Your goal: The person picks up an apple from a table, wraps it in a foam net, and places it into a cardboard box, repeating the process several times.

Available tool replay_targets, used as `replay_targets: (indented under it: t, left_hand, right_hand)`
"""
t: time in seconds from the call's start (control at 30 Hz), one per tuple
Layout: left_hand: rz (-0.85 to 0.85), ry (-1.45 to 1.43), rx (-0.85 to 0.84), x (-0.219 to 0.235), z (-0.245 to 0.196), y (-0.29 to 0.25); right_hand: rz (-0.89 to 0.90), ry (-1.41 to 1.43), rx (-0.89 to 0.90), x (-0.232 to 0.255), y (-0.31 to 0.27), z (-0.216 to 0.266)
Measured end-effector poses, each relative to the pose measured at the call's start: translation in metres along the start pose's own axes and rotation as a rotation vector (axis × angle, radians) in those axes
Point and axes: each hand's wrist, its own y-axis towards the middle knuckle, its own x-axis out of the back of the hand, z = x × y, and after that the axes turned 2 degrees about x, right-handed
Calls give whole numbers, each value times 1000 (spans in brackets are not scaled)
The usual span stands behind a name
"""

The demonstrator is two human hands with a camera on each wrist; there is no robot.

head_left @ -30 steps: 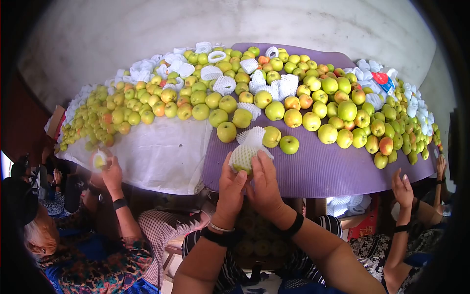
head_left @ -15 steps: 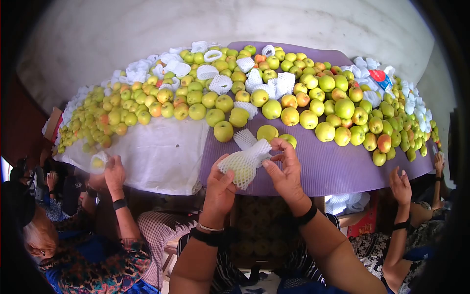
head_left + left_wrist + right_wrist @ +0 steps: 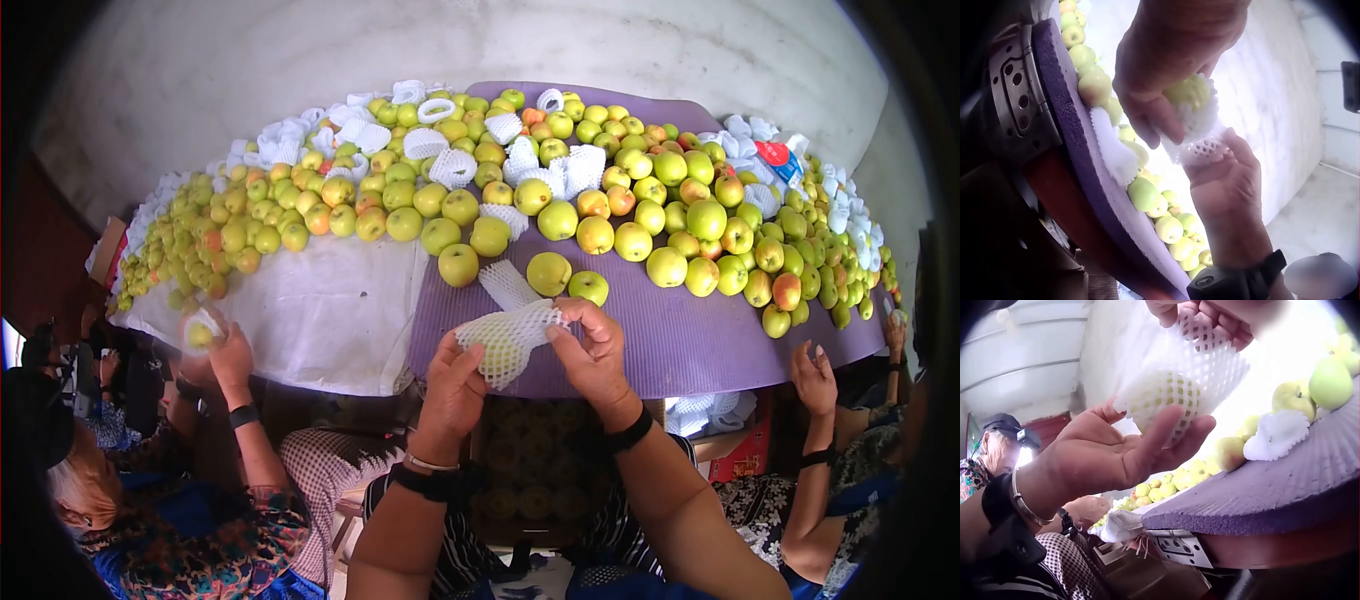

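A yellow-green apple (image 3: 1169,400) sits inside a white foam net sleeve (image 3: 512,338), its skin showing through the mesh. My left hand (image 3: 455,390) holds the apple end from below, fingers and thumb around it. My right hand (image 3: 597,355) pinches the sleeve's loose end and draws it out to the right. From the left wrist view, bare apple skin shows beside the left hand (image 3: 1172,69), with the right hand (image 3: 1225,194) at the mesh edge. Just beyond lies another flattened foam sleeve (image 3: 508,285) on the purple mat (image 3: 650,350), with two loose apples (image 3: 549,273) beside it.
Heaped apples (image 3: 700,220) and scattered foam sleeves (image 3: 425,143) cover the table's back. White sheeting (image 3: 330,310) covers the left part. Below the table edge is a box of apples (image 3: 530,470). Other people's hands (image 3: 230,355) work at the left and right.
Both hands were together around the netted apple; the right hand then moved right to the sleeve's end. The sleeve now stretches sideways between the hands, more level than half a second ago.
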Motion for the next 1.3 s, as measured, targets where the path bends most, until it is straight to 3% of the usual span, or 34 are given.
replay_targets:
  t: [0.03, 0.1, 0.23, 0.43, 0.53, 0.63, 0.73, 0.8, 0.93, 1.07, 1.13, 1.17, 1.2, 1.23, 1.3]
  left_hand:
    - [19, -25, 24, 1, 0, 0]
    - [7, -26, 11, -4, -1, -1]
    - [20, -7, 7, -5, 0, -1]
    - [84, -14, -10, -7, 8, -1]
    - [17, 133, -20, -8, 11, 0]
    - [-3, 60, 52, -14, 6, -4]
    - [-27, 189, 60, -13, 9, -3]
    - [-40, 233, 60, -14, 11, -3]
    - [-70, 280, -31, -15, 15, -1]
    - [-144, 240, -20, -16, 13, 0]
    - [-67, -16, -29, -12, 13, 0]
    - [-66, -15, -31, -10, 13, 1]
    - [49, -152, -26, -7, 12, 2]
    - [165, -289, -21, -5, 12, 2]
    - [161, -244, -37, -9, 12, 1]
  right_hand:
    - [1, 0, -1, 1, 0, 0]
    - [58, 19, -189, 3, 1, 3]
    - [123, 155, -247, -6, 8, 14]
    - [74, 54, -239, -12, 3, 10]
    - [65, 118, -274, -12, 2, 8]
    - [-30, 260, -403, -12, 2, 5]
    - [-38, 65, -250, -12, 1, 0]
    - [103, -484, 141, -7, 3, 7]
    - [122, -452, 225, -15, 2, 24]
    - [200, -567, 341, -26, -2, 26]
    - [196, -583, 387, -30, -4, 24]
    - [234, -523, 247, -32, -6, 24]
    - [271, -461, 106, -33, -7, 24]
    - [270, -461, 107, -33, -7, 23]
    - [297, -606, 263, -33, -7, 22]
